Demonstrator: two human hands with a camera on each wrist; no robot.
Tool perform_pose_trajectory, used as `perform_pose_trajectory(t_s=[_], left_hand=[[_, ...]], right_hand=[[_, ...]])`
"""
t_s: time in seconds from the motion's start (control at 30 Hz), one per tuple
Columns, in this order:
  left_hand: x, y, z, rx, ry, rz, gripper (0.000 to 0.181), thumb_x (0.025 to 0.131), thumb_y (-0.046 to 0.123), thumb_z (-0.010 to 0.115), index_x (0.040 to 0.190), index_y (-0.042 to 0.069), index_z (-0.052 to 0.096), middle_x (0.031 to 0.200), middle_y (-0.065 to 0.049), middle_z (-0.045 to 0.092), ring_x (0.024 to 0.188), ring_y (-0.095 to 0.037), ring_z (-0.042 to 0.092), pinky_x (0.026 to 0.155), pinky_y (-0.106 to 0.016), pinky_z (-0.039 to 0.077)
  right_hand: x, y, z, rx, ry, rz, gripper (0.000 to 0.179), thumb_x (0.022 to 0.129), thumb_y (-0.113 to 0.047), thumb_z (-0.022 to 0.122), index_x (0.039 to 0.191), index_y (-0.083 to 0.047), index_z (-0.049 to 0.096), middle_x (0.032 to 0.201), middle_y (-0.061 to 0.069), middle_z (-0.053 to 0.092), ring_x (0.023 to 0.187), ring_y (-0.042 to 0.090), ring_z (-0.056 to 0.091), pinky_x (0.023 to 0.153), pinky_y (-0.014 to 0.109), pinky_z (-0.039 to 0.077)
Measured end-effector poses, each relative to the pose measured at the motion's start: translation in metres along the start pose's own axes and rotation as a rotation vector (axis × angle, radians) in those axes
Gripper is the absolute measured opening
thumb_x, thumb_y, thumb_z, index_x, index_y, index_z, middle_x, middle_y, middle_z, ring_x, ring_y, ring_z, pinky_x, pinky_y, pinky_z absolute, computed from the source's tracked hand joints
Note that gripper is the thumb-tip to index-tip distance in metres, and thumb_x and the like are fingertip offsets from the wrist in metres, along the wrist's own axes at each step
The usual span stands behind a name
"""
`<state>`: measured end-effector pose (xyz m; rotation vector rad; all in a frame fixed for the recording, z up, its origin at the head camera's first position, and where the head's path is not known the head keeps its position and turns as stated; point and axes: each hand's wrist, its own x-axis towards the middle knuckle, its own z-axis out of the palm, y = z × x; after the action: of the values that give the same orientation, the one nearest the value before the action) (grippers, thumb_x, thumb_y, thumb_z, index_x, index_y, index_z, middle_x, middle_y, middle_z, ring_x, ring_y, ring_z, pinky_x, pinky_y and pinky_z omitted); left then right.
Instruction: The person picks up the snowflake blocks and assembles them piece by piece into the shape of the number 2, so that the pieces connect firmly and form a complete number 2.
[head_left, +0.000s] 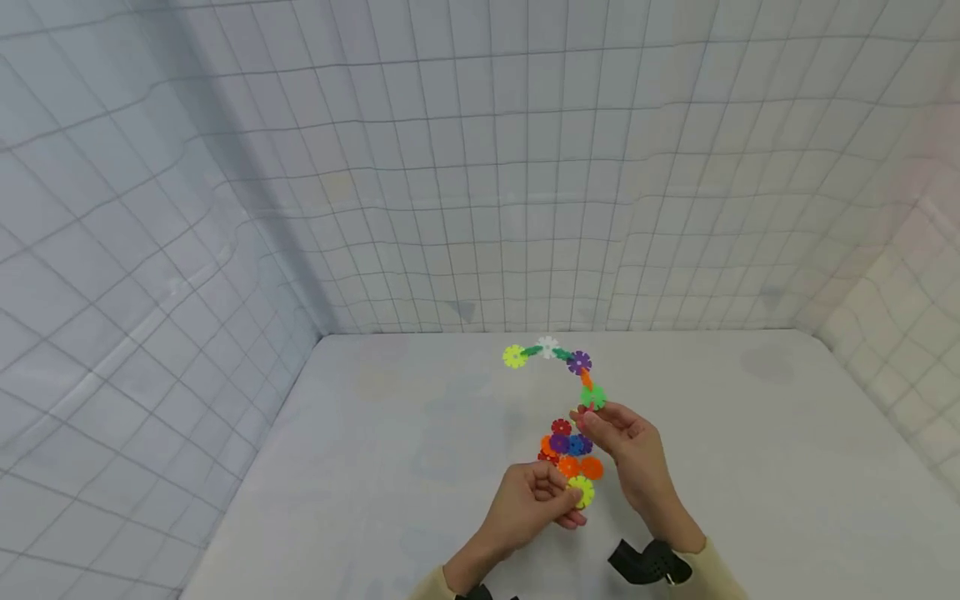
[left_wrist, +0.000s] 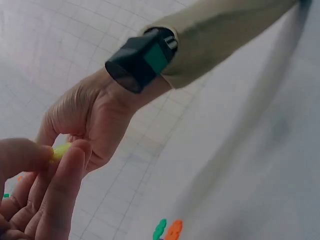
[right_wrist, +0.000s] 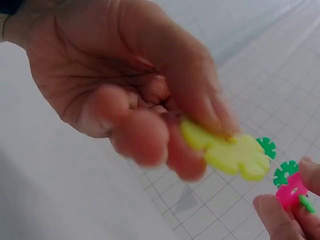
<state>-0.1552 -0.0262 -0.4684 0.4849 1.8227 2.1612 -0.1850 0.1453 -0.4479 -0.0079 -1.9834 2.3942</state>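
Pinching yel. disc (head_left: 584, 490), L hand (head_left: 531, 504)

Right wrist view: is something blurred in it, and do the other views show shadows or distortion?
Right wrist view: the left hand has soft, blurred fingertips; head view: lines on the gridded backdrop look wavy, perhaps from folds; left wrist view: a soft grey band, probably shadow, crosses the pale surface.
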Motion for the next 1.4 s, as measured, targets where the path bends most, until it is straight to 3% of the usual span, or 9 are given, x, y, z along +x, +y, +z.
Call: perform_pose_trajectory(t_s=[0.1,0.23,0.33,0.43,0.63,0.83,0.93,1.1,1.4], left_hand=[[-0.001,0.006,0.003,0.09,0.095,0.081,0.011,0.087,0.001,0.067,0.086,-0.008,0.062,0.079,-0.021,0.068,0.067,-0.029,0.069,0.059,-0.033,0.056],[-0.002,0.022,0.004,0.163,0.237,0.171,0.009,0.086,0.0,0.069,0.084,-0.007,0.065,0.076,-0.017,0.069,0.067,-0.034,0.068,0.058,-0.034,0.056],[-0.002,0.027,0.004,0.173,0.276,0.221,0.008,0.085,0.001,0.069,0.084,-0.006,0.067,0.076,-0.016,0.069,0.067,-0.034,0.068,0.058,-0.035,0.056],[-0.002,0.027,0.004,0.18,0.284,0.268,0.007,0.085,0.001,0.069,0.085,-0.006,0.067,0.076,-0.02,0.068,0.065,-0.03,0.068,0.056,-0.034,0.056],[-0.002,0.03,0.005,0.199,0.286,0.326,0.008,0.085,-0.001,0.068,0.084,-0.008,0.066,0.075,-0.026,0.066,0.062,-0.026,0.068,0.054,-0.033,0.056],[-0.002,0.028,0.007,0.131,0.32,0.298,0.01,0.086,-0.002,0.068,0.085,-0.01,0.062,0.077,-0.029,0.065,0.062,-0.027,0.069,0.054,-0.035,0.056],[0.0,0.016,0.007,0.084,0.349,0.274,0.01,0.086,-0.001,0.067,0.086,-0.009,0.061,0.079,-0.027,0.066,0.064,-0.029,0.069,0.054,-0.036,0.056],[0.002,-0.004,0.009,0.016,0.403,0.276,0.014,0.087,0.002,0.068,0.087,-0.008,0.059,0.078,-0.019,0.069,0.06,-0.024,0.068,0.053,-0.038,0.055],[-0.002,-0.009,0.015,-0.036,0.477,0.331,0.027,0.087,0.012,0.07,0.086,-0.011,0.054,0.077,-0.034,0.062,0.058,-0.021,0.068,0.053,-0.04,0.055]], right_hand=[[0.001,-0.001,-0.006,0.026,-0.053,0.019,0.032,0.093,-0.013,0.062,0.114,0.01,0.056,0.099,0.009,0.069,0.092,0.023,0.068,0.085,0.03,0.051],[0.003,-0.001,-0.009,0.164,-0.227,0.042,0.018,0.096,-0.01,0.057,0.109,0.0,0.063,0.101,0.007,0.07,0.096,0.023,0.067,0.086,0.033,0.05],[0.003,0.001,-0.009,0.265,-0.363,0.063,0.019,0.098,-0.007,0.051,0.112,-0.001,0.063,0.106,0.01,0.069,0.101,0.022,0.065,0.09,0.034,0.048],[0.001,0.002,-0.007,0.312,-0.416,0.072,0.023,0.099,-0.007,0.05,0.118,0.003,0.059,0.11,0.011,0.067,0.102,0.022,0.064,0.091,0.033,0.047],[-0.004,0.001,0.0,0.273,-0.327,0.081,0.02,0.097,-0.009,0.055,0.113,0.002,0.06,0.107,0.009,0.069,0.096,0.021,0.066,0.087,0.033,0.049],[-0.006,0.001,0.005,0.191,-0.254,0.071,0.024,0.096,-0.009,0.058,0.113,0.007,0.055,0.104,0.008,0.069,0.093,0.022,0.067,0.085,0.034,0.051],[-0.008,0.001,0.008,0.191,-0.232,0.062,0.024,0.095,-0.009,0.058,0.112,0.008,0.055,0.102,0.008,0.07,0.092,0.022,0.067,0.084,0.034,0.051],[-0.012,0.0,0.013,0.203,-0.22,0.027,0.014,0.094,-0.008,0.06,0.103,0.003,0.058,0.099,0.008,0.07,0.09,0.02,0.068,0.082,0.033,0.052],[-0.017,0.0,0.023,0.254,-0.251,0.039,0.012,0.094,-0.007,0.059,0.103,0.001,0.057,0.1,0.009,0.069,0.091,0.019,0.067,0.08,0.032,0.053]])
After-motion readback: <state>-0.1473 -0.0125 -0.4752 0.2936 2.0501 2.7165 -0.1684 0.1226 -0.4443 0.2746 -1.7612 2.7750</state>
